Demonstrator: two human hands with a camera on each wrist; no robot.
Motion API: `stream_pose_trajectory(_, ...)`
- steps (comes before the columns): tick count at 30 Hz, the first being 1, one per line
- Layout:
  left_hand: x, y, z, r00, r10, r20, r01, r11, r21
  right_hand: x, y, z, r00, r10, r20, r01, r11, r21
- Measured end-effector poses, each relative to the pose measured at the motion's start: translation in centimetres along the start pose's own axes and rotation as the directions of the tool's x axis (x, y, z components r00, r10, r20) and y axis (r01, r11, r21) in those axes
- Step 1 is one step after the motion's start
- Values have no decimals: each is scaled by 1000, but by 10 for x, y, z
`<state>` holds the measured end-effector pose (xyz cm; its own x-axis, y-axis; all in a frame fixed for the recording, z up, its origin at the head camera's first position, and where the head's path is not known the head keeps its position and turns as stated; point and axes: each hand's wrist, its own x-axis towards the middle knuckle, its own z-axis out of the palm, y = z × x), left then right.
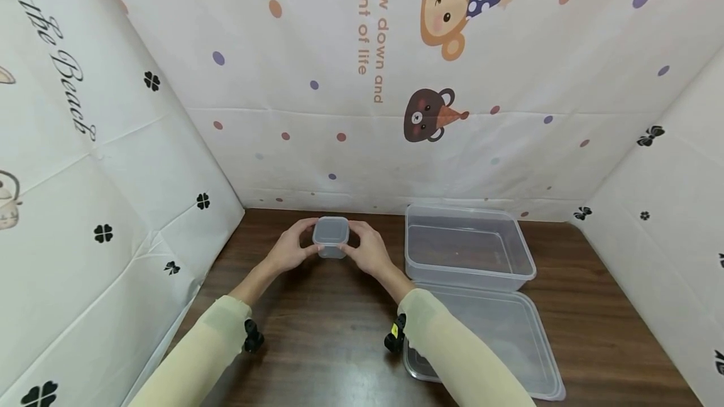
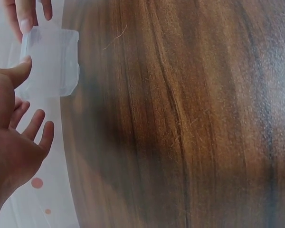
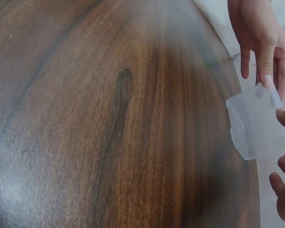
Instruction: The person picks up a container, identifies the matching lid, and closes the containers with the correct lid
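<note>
The left grip (image 1: 290, 249) and right grip (image 1: 370, 250) pinch opposite sides of a small, translucent, square plastic container (image 1: 330, 236) held between them. Right of both, a large translucent rectangular plastic box (image 1: 469, 276) stands on the brown wood-grain surface (image 1: 317, 331).

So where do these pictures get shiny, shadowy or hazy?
Head view: soft sheen on the brown table, low in the middle; left wrist view: glare at upper right, a blurry shadow left of centre, the small container looking pale; right wrist view: glare at lower left, whitish haze near the top.
</note>
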<state>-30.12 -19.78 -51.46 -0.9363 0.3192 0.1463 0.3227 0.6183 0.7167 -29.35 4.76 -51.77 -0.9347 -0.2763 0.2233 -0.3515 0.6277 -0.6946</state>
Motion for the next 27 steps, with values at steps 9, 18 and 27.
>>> stream_pose_trajectory(9, -1, -1, 3, 1000, 13, -11, -13, 1000, 10, -2, -3, 0, 1000, -15, 10, 16, 999, -49)
stream_pose_trajectory(18, 1, 7, -3, 999, -31, 14, 31, 999, 21, -2, -3, -4, 999, -33, 23, 34, 997, -68)
stream_pose_trajectory(27, 0, 13, -11, 995, -72, 63, 70, 997, 36, -6, -5, -9, 999, -26, 46, 29, 997, -68)
